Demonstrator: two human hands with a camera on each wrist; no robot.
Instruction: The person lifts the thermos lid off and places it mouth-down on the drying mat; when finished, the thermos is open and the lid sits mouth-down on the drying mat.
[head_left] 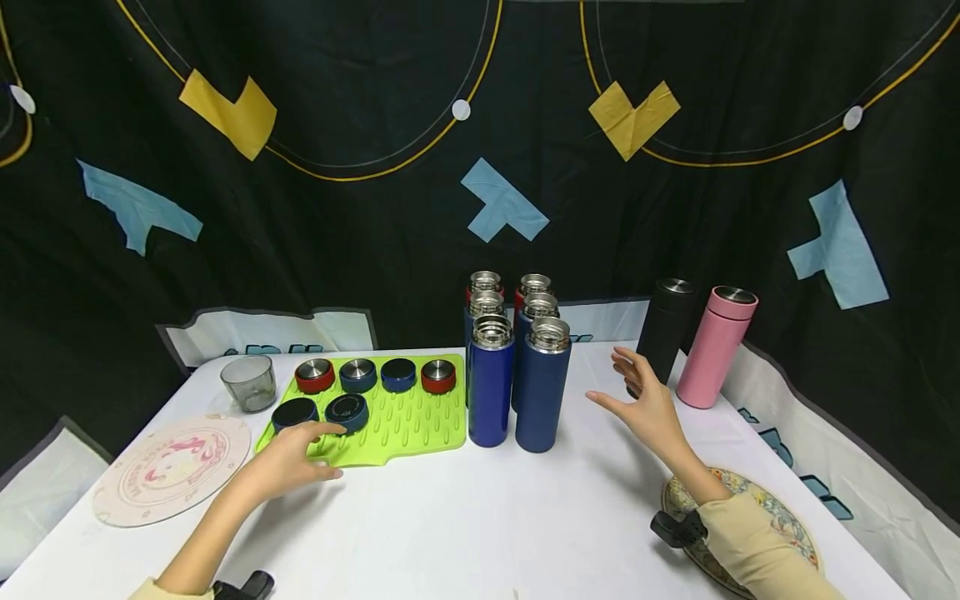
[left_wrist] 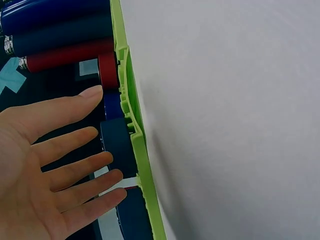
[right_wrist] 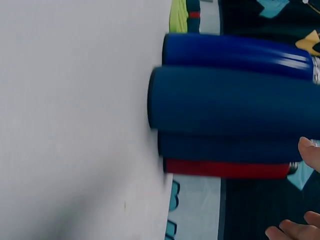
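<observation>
My left hand [head_left: 288,462] hovers over the front left edge of a lime green mat [head_left: 420,429], fingers extended and holding nothing. Closest to its fingertips is a dark navy flask lid [head_left: 347,414], with a black-topped lid [head_left: 295,414] beside it; contact cannot be told. Red and blue lids, including a red lid [head_left: 438,377], line the mat's back. To the mat's right stand several lidless flasks in two columns: a bright blue flask [head_left: 491,392] and a navy flask [head_left: 543,396] in front, red flasks behind. Right of these my right hand [head_left: 648,412] is in the air, thumb and fingers spread, empty.
A black flask [head_left: 663,329] and a pink flask [head_left: 717,350], both lidded, stand at the back right. A patterned round mat [head_left: 780,517] lies under the right forearm. On the left are a clear glass [head_left: 250,383] and a pale pink round mat [head_left: 172,471].
</observation>
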